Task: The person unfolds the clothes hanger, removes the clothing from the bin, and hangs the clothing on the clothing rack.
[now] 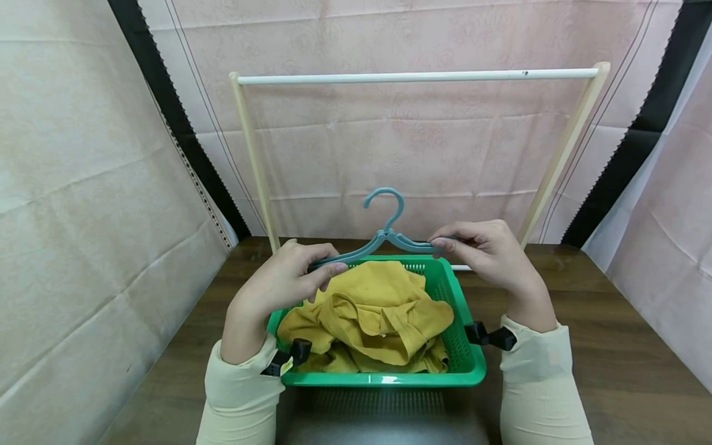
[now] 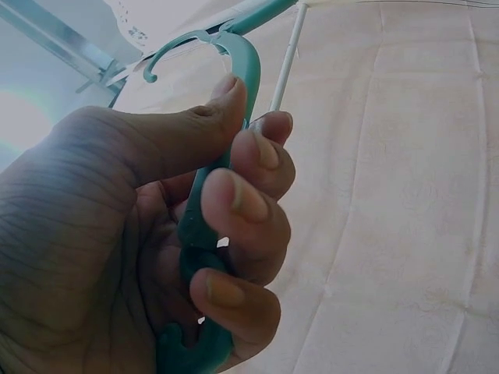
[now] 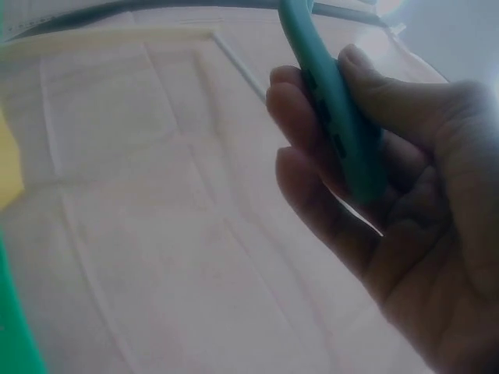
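Note:
A blue-green clothes hanger is held up by both hands over the far rim of a green basket, its hook pointing up and curling to the left. My left hand grips the hanger's left arm; in the left wrist view the thumb presses on the hanger and the fingers curl round it. My right hand pinches the end of the other arm. The right wrist view shows that hanger end between thumb and fingers. Below, crumpled yellow cloth lies in the basket.
Behind the basket stands a rack with a white crossbar and cream side posts. Pale fabric hangs at the back and both sides. The tabletop is brown wood. Black devices sit at both wrists.

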A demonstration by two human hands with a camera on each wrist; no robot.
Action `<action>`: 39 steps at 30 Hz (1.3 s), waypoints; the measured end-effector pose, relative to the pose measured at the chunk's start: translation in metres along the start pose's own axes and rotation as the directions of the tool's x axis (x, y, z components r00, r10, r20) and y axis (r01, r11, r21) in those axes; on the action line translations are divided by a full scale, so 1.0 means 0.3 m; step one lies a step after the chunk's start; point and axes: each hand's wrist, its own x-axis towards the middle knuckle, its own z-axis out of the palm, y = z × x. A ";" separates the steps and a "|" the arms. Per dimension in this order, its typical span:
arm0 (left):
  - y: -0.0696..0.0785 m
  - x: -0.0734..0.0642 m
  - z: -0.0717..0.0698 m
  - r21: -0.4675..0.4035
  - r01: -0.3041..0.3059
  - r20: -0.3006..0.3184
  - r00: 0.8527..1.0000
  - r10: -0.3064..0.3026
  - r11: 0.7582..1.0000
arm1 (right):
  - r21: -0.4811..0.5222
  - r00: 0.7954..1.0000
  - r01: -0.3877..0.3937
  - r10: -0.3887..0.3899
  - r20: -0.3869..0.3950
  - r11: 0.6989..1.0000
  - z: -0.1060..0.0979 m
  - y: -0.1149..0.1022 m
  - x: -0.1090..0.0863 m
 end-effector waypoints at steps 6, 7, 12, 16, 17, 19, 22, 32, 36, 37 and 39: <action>0.000 -0.001 -0.002 0.004 -0.005 0.000 1.000 0.005 1.000 | -0.011 1.000 -0.003 0.003 -0.015 1.000 0.003 -0.002 0.001; 0.000 -0.001 -0.002 0.004 -0.007 0.000 1.000 0.007 1.000 | -0.011 1.000 0.007 -0.008 -0.019 1.000 0.003 -0.003 0.001; -0.002 -0.002 -0.001 -0.002 -0.018 -0.008 1.000 0.018 1.000 | -0.024 0.996 0.069 -0.070 -0.047 0.997 0.007 -0.041 0.016; -0.002 -0.002 -0.004 -0.005 -0.024 -0.014 1.000 0.024 1.000 | -0.018 0.995 0.086 -0.086 -0.056 0.996 0.006 -0.073 0.027; -0.003 -0.003 -0.004 -0.008 -0.024 -0.013 1.000 0.024 1.000 | -0.016 0.994 0.088 -0.089 -0.058 0.996 0.006 -0.068 0.026; -0.003 -0.003 -0.003 -0.009 -0.024 -0.012 1.000 0.024 1.000 | -0.012 0.993 0.096 -0.097 -0.062 0.995 0.006 -0.080 0.030; -0.002 -0.004 -0.003 -0.009 -0.025 -0.010 1.000 0.025 1.000 | -0.014 0.992 0.101 -0.102 -0.075 0.995 0.006 -0.056 0.023; 0.002 -0.010 -0.011 -0.001 -0.007 0.001 1.000 0.007 1.000 | -0.019 0.988 0.096 -0.098 -0.121 0.995 -0.001 0.001 0.001; 0.002 -0.010 -0.012 0.001 -0.016 -0.003 1.000 0.016 1.000 | -0.026 0.987 0.090 -0.093 -0.134 0.996 -0.002 0.001 0.000; 0.002 -0.010 -0.012 0.003 -0.019 -0.005 1.000 0.019 1.000 | -0.030 0.986 0.087 -0.091 -0.140 0.996 -0.002 0.000 0.001; 0.002 -0.009 -0.013 0.004 -0.022 -0.009 1.000 0.022 1.000 | -0.035 0.984 0.087 -0.092 -0.151 0.996 -0.002 0.000 0.001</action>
